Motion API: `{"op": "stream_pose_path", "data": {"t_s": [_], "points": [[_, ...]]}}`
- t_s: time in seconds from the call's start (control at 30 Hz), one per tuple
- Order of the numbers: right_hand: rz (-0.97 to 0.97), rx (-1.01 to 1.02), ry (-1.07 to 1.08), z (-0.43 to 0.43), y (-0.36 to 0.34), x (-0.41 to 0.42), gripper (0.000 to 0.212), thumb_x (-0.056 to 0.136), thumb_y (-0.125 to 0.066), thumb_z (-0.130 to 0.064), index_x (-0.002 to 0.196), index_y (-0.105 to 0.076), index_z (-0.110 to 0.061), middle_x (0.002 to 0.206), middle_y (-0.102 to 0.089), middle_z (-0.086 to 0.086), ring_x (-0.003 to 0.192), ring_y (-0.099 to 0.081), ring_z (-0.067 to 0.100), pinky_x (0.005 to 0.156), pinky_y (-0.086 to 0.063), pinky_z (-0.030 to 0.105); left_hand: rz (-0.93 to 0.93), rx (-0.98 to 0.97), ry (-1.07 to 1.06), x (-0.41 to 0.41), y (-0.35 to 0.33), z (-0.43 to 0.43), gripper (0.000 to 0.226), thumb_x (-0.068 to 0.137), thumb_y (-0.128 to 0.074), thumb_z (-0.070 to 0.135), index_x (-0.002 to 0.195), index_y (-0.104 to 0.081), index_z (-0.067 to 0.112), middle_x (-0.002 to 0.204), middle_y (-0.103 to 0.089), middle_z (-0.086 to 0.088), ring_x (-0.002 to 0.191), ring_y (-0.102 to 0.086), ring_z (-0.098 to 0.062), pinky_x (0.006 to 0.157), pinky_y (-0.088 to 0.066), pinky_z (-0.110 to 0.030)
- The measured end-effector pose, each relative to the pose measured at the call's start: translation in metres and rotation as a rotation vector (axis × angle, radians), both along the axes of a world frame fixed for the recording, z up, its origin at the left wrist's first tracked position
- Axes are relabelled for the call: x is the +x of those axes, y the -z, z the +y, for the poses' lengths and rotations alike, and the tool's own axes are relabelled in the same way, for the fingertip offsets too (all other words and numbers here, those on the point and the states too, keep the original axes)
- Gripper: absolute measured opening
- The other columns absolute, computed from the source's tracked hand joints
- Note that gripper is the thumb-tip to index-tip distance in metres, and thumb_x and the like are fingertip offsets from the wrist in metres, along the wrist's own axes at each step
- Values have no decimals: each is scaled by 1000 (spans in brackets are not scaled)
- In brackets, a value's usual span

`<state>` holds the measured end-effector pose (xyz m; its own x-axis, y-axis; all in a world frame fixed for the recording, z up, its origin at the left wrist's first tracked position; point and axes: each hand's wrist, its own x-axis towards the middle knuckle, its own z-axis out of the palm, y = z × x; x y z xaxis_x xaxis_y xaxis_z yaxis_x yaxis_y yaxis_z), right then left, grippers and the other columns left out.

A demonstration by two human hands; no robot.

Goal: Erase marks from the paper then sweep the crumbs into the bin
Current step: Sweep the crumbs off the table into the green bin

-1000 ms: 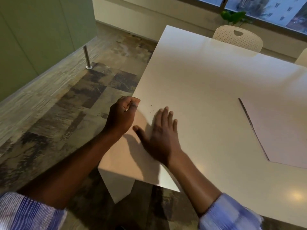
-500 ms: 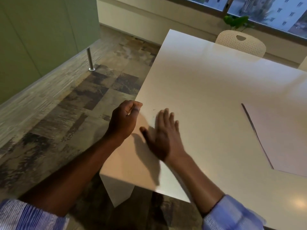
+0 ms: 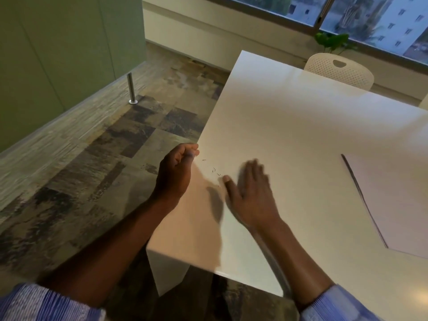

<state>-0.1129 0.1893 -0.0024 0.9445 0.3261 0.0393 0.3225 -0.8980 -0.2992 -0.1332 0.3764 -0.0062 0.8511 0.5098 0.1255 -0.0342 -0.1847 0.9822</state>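
Two hands work over the counter [image 3: 289, 126]: the left hand [image 3: 176, 174] is clenched loosely at its edge with nothing seen in it, and the right hand [image 3: 251, 193] lies flat, fingers straight and blurred. About five dark crumbs [image 3: 214, 169] lie between them. One paper [image 3: 393, 200] lies well apart to the right.

The table [image 3: 301, 126] is a big glossy white one, standing on a patchy stone-look floor [image 3: 139, 140]. A few tiny dark crumbs [image 3: 214, 170] sit scattered near its left edge. A pale sheet of paper [image 3: 393, 200] lies flat on the right side, well apart from them.
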Motion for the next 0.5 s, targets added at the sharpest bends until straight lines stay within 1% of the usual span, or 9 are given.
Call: {"op": "stream_pose_path", "data": {"t_s": [0.03, 0.1, 0.17, 0.2, 0.27, 0.3, 0.37, 0.43, 0.5], "points": [[23, -58, 81, -5, 0, 1, 93, 96, -18, -69, 158, -8, 0, 166, -2, 21, 154, -1, 34, 125, -5, 46, 7, 18, 2, 0, 1, 0, 25, 102, -50, 26, 117, -70, 23, 110, -72, 11, 101, -62, 8, 87, -46, -14], [36, -144, 87, 4, 4, -1, 93, 96, -14, -69, 158, -4, 1, 165, 3, 23, 154, 3, 36, 125, -2, 48, 7, 24, 11, 2, 3, 0, 27, 100, -49, 30, 117, -70, 26, 106, -71, 17, 98, -62, 13, 85, -45, -11], [62, -99, -46, 26, 7, -3, 88, 98, -14, -66, 159, -2, -3, 166, 6, 20, 154, 8, 34, 125, 2, 45, 0, 19, 11, 2, 5, 1, 28, 101, -49, 30, 118, -70, 23, 106, -72, 16, 101, -64, 10, 91, -50, -18], [88, -26, -132, 37, 7, -2, 83, 100, -16, -63, 159, -3, -7, 166, 6, 17, 154, 8, 30, 125, 3, 42, -2, 16, 12, 2, 6, 2, 29, 101, -48, 29, 119, -69, 21, 108, -73, 11, 105, -66, 2, 96, -52, -25], [144, 176, -271, 50, 0, 1, 71, 104, -22, -55, 160, -7, -13, 168, 1, 10, 154, 5, 22, 123, 4, 34, 9, 34, 19, 1, 6, 3, 27, 106, -47, 24, 123, -68, 17, 117, -72, 0, 113, -65, -14, 102, -52, -37], [182, 293, -287, 52, -5, 4, 66, 106, -25, -51, 160, -11, -15, 168, -3, 7, 154, 2, 19, 122, 2, 31, 19, 59, 22, 0, 3, 3, 28, 107, -46, 23, 126, -67, 17, 122, -71, -2, 117, -64, -17, 104, -51, -38], [275, 561, -199, 47, -18, 12, 59, 107, -29, -46, 158, -22, -18, 167, -16, 5, 153, -14, 15, 124, -7, 32, 17, 198, 25, -5, -4, -1, 38, 108, -43, 31, 138, -59, 16, 139, -63, -4, 130, -56, -18, 107, -44, -30], [451, 924, -47, 38, -32, 18, 52, 105, -33, -51, 149, -42, -26, 162, -32, 2, 143, -38, 6, 121, -26, 34, -38, 445, 118, -17, -15, -19, 60, 104, -34, 49, 155, -39, 19, 160, -39, 0, 148, -34, -12, 117, -29, -21], [713, 1232, 75, 33, -45, 25, 62, 97, -36, -66, 141, -51, -25, 156, -42, 2, 138, -46, 9, 118, -33, 37, -81, 537, 322, -28, -25, -51, 76, 99, -23, 69, 162, -13, 28, 168, -10, 15, 156, -9, -3, 123, -11, -14]]}}
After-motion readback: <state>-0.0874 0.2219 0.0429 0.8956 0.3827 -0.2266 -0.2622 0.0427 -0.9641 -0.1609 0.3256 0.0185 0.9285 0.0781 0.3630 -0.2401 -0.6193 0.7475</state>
